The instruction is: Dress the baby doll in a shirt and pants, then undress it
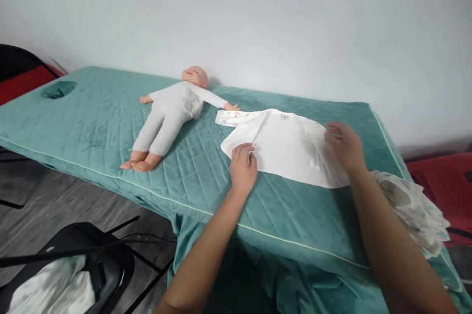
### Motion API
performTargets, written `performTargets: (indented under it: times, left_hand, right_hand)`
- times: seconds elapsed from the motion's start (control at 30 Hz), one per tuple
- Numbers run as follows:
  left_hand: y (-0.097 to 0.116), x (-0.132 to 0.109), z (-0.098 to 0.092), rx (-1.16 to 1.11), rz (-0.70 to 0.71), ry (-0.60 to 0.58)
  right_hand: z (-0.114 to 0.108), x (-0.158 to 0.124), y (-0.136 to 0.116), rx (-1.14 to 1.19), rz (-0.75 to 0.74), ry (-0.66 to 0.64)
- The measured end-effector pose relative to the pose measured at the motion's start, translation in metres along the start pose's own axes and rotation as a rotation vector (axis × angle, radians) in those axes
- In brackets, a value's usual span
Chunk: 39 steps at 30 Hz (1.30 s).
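Observation:
A white baby garment lies spread flat on a teal quilted table. My left hand rests on its near left edge with the fingers lying flat. At the garment's right side my right hand has its fingers curled onto the cloth; it is blurred there. A baby doll in a light grey suit lies face up to the left, one arm stretched toward the garment. A small patterned cloth peeks out under the garment's far left corner.
A heap of patterned white cloth sits at the table's right end beside my right forearm. A face hole is in the table's far left end. A black chair with cloth on it stands at lower left. A white wall runs behind.

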<state>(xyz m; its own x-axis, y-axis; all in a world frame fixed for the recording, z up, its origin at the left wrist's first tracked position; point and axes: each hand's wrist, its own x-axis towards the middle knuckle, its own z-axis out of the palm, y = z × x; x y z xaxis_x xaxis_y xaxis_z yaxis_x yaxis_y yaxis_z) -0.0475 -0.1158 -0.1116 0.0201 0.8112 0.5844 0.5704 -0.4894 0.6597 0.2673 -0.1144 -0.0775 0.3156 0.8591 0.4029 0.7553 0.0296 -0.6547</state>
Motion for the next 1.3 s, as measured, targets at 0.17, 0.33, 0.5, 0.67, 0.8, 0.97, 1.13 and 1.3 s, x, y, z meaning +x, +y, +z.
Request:
performTargets:
  times: [0.17, 0.33, 0.5, 0.67, 0.8, 0.97, 1.13, 1.3]
  left_hand:
    - [-0.002, 0.000, -0.001, 0.007, 0.015, -0.026]
    - [-0.001, 0.001, -0.002, 0.019, 0.006, -0.051]
    - [0.000, 0.002, -0.002, 0.029, -0.025, -0.065]
    - [-0.001, 0.002, -0.001, 0.020, -0.039, -0.062]
    - [-0.001, 0.002, -0.002, 0.019, -0.065, -0.074]
    - [0.001, 0.002, -0.003, 0.017, -0.088, -0.087]
    - [0.001, 0.002, -0.003, 0.002, -0.093, -0.097]
    - [0.000, 0.002, -0.003, 0.023, -0.066, -0.082]
  right_hand:
    - [-0.038, 0.000, 0.049, -0.365, 0.293, -0.177]
    - [-0.040, 0.006, 0.053, -0.368, 0.327, -0.109]
    - [-0.036, 0.013, 0.049, -0.436, 0.175, 0.334]
    - [-0.007, -0.009, 0.015, -0.304, -0.127, 0.027]
    - [0.013, -0.016, -0.014, -0.465, -0.161, -0.153]
    - [0.018, 0.009, -0.014, -0.424, -0.032, -0.087]
    - [0.016, 0.028, 0.010, -0.243, 0.289, 0.000]
    - [0.006, 0.026, 0.014, -0.284, 0.116, 0.136]
